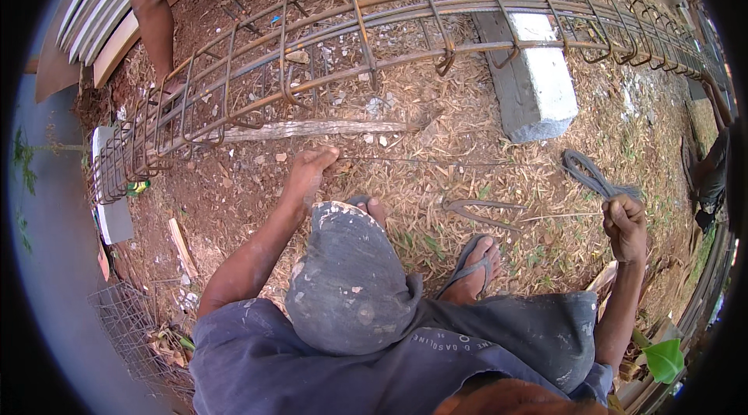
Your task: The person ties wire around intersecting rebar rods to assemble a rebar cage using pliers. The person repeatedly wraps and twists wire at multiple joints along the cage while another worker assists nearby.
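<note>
While my right hand [626,228] wraps its fingers tightly round one end of a looped bundle of grey wire [606,184], above the straw-strewn ground, my left hand [313,166] seems to pinch a thin strand [421,160] between thumb and forefinger. I'd expect the bundle to be light, springy and easily tangled, best gripped at its gathered end; the strand should bend readily, its tip perhaps sharp.

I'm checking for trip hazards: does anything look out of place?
A rusty pincer-like tool lies on the ground ahead of the right foot, left of the wire bundle in the right hand; someone might step on it.
</note>
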`<act>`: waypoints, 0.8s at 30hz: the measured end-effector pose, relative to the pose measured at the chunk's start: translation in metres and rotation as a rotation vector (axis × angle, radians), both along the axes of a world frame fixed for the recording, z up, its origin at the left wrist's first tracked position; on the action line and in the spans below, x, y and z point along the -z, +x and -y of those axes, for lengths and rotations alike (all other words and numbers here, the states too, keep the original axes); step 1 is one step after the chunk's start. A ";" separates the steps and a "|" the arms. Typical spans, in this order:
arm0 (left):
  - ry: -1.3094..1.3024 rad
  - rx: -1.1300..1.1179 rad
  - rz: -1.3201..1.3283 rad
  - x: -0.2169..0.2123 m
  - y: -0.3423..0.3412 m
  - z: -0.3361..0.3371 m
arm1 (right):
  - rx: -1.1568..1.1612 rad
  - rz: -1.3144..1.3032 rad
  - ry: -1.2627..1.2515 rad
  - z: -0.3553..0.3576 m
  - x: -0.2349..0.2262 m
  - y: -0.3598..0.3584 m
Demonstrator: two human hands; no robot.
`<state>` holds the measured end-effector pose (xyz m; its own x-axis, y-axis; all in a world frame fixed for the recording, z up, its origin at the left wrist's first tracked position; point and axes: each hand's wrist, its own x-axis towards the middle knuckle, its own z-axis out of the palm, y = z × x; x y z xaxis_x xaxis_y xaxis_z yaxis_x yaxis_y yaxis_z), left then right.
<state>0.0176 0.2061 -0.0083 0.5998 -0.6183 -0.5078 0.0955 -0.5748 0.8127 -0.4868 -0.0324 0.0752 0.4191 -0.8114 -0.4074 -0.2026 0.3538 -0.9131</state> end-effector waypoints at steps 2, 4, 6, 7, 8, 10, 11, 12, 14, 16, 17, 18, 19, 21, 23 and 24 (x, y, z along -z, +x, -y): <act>-0.009 0.018 0.048 -0.002 0.010 -0.002 | -0.446 0.187 0.025 -0.003 -0.010 -0.008; 0.024 0.082 0.151 -0.005 0.008 -0.001 | -0.816 -0.387 0.130 -0.013 -0.030 0.022; 0.057 0.143 0.258 -0.011 0.008 -0.002 | -0.822 -0.824 -0.359 -0.023 -0.009 0.031; 0.069 0.160 0.240 -0.010 0.005 0.000 | -0.604 -0.894 -0.525 -0.021 0.000 0.033; 0.080 0.178 0.222 -0.009 0.002 0.003 | -0.378 -0.953 -0.684 -0.017 0.009 0.033; 0.079 0.190 0.161 -0.002 0.003 0.003 | -0.016 -0.572 -0.505 0.000 0.020 0.007; 0.074 0.184 0.124 0.008 0.011 0.000 | -0.001 -0.280 -0.310 0.008 0.014 -0.007; 0.074 0.185 0.084 0.017 0.016 -0.005 | 0.021 0.005 -0.103 0.010 0.004 -0.018; 0.092 0.179 0.141 0.027 0.023 -0.004 | -0.358 0.209 -0.087 0.002 -0.018 -0.015; 0.129 0.131 0.157 0.021 0.023 0.004 | -0.751 -0.067 0.001 -0.007 -0.041 0.007; 0.161 0.085 0.141 0.010 0.021 0.007 | -0.771 -0.286 -0.156 -0.009 -0.032 0.005; 0.192 0.040 0.122 0.001 0.018 0.009 | -0.783 -0.508 -0.311 -0.017 -0.016 0.001; 0.179 0.037 0.060 -0.001 0.017 0.010 | -0.709 -0.633 -0.492 -0.018 -0.008 0.001; 0.052 -0.025 -0.244 0.016 0.023 0.002 | -0.462 -0.789 -0.825 -0.014 0.006 0.004; -0.037 -0.083 -0.469 0.030 0.026 -0.005 | -0.170 -0.612 -0.591 -0.004 0.007 -0.004; -0.059 -0.099 -0.540 0.032 0.028 -0.008 | 0.049 -0.441 -0.235 -0.002 -0.002 -0.011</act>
